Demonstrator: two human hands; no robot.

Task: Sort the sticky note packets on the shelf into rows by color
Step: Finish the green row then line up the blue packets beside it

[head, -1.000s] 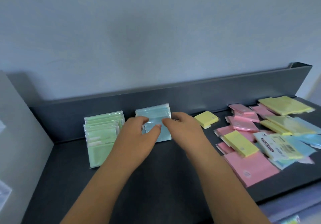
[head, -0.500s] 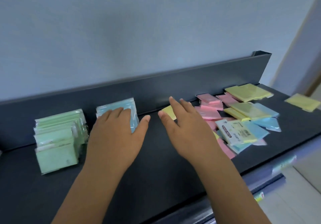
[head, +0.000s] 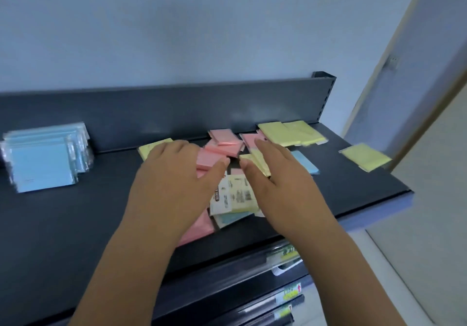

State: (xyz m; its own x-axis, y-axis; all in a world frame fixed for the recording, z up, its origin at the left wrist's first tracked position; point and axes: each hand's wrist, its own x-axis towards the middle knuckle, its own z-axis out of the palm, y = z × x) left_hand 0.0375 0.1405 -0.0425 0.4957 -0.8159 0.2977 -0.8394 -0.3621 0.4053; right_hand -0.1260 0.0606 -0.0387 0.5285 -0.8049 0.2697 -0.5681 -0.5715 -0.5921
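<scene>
My hands have left the blue stack (head: 43, 163) at the shelf's (head: 75, 224) back edge for the mixed pile (head: 222, 148). Over it my left hand (head: 174, 181) and right hand (head: 283, 189) lie flat, fingers straight, gripping nothing.

1. Hands: two, the left hand (head: 174, 186) and the right hand (head: 280, 186).
2. Yellow packets (head: 365, 156): at least five, some overlapping.
3. Pink packets (head: 223, 136): at least four showing, others partly hidden.
4. Loose blue packets (head: 304, 162): two.
5. Standing blue packets (head: 43, 166): one row, too blurred to count.
6. Printed-label packet (head: 233, 194): one.
</scene>
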